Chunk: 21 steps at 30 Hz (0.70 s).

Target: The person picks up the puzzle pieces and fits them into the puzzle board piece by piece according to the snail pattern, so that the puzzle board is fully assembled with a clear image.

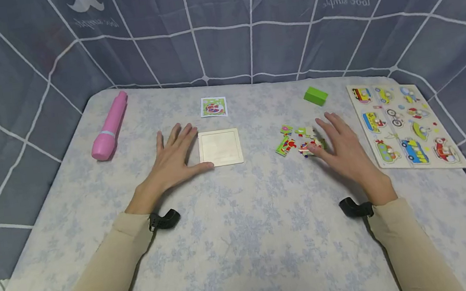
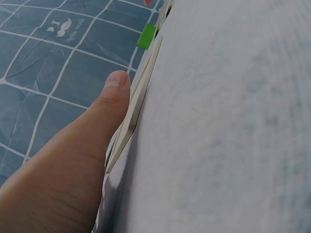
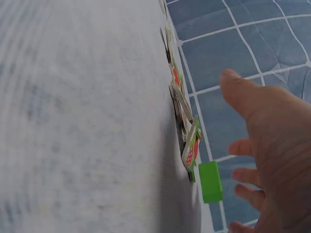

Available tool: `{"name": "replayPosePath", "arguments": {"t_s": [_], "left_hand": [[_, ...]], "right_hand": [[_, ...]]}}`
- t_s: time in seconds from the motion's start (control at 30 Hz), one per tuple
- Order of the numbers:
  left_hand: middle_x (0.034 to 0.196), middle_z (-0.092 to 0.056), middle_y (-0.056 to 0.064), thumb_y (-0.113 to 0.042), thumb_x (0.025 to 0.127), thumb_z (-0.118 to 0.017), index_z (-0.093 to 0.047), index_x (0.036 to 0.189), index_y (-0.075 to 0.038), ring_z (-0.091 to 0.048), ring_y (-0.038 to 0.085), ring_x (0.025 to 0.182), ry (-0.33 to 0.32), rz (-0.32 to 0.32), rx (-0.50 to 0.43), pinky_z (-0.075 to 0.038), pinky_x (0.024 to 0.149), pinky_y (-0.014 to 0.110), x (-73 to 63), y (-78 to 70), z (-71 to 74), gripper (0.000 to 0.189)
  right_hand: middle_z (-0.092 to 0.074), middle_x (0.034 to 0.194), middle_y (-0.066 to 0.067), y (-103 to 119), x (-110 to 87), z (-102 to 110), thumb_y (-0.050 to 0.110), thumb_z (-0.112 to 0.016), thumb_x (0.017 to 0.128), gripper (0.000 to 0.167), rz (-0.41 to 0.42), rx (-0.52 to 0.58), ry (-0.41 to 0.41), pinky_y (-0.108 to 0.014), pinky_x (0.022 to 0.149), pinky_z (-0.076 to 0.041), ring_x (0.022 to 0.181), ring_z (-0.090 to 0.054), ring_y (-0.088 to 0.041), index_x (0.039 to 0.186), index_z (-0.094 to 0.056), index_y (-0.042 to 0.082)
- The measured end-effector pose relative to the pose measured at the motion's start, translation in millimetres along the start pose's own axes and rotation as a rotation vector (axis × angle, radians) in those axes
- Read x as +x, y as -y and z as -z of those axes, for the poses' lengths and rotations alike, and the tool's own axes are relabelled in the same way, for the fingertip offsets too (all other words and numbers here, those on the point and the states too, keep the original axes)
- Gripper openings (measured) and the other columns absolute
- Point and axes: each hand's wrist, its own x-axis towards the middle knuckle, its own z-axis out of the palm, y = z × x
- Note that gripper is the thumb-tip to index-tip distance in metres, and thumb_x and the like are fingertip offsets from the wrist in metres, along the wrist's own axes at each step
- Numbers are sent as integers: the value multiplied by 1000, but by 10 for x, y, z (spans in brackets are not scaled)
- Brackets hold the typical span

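My left hand point(image 1: 175, 158) lies spread beside a shallow square wooden puzzle tray point(image 1: 220, 148), its thumb over the tray's near left corner. In the left wrist view the thumb point(image 2: 104, 109) runs along the edge of the wooden tray point(image 2: 133, 114). To the right, my right hand point(image 1: 340, 149) hovers with parted fingers over a loose pile of colourful jigsaw pieces point(image 1: 286, 145), hiding part of it. From the right wrist view, the jigsaw pieces point(image 3: 191, 145) overlap and some stand tilted, while the right hand point(image 3: 277, 136) is apart from them and holds nothing.
A pink microphone-shaped object point(image 1: 109, 126) lies at the back left. Behind the tray is a small picture card point(image 1: 213, 107). A green block point(image 1: 315, 96) sits at the back right, near a vehicle peg board point(image 1: 407, 126). Grey checked cloth point(image 1: 225, 49) hangs around the table.
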Motion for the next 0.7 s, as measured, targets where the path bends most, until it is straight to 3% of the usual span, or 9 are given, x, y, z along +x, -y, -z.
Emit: {"name": "replayPosePath", "arguments": {"t_s": [0.27,0.4,0.53,0.7], "left_hand": [[175,-25,9,-70,81,-78,-34,166,-10,-9,34,165,7,-24,24,8,130,67,1,-6,-17,113],[174,-27,11,-71,82,-76,-34,165,-8,-12,35,164,7,-38,6,7,131,65,14,-12,-35,112],[174,-28,12,-71,82,-76,-34,165,-7,-14,36,164,6,-43,-11,6,132,64,17,7,-47,113],[173,-31,13,-66,81,-81,-36,164,-7,-14,35,164,13,-47,-36,5,132,63,49,-24,-47,111]], "right_hand": [[-58,148,-20,-123,-34,-56,27,-86,87,66,11,45,-36,-65,116,-39,141,-48,-41,144,-62,3],[-71,126,-12,-190,-70,-69,21,-90,84,47,-14,115,-80,-46,101,-48,121,-58,-31,126,-74,7],[-74,106,-4,-203,-69,-79,21,-88,88,25,-42,136,-79,-27,77,-40,93,-54,-19,111,-81,13],[-71,100,-3,-197,-75,-77,20,-85,91,17,-54,129,-63,-23,71,-36,85,-48,-16,106,-81,13]]}}
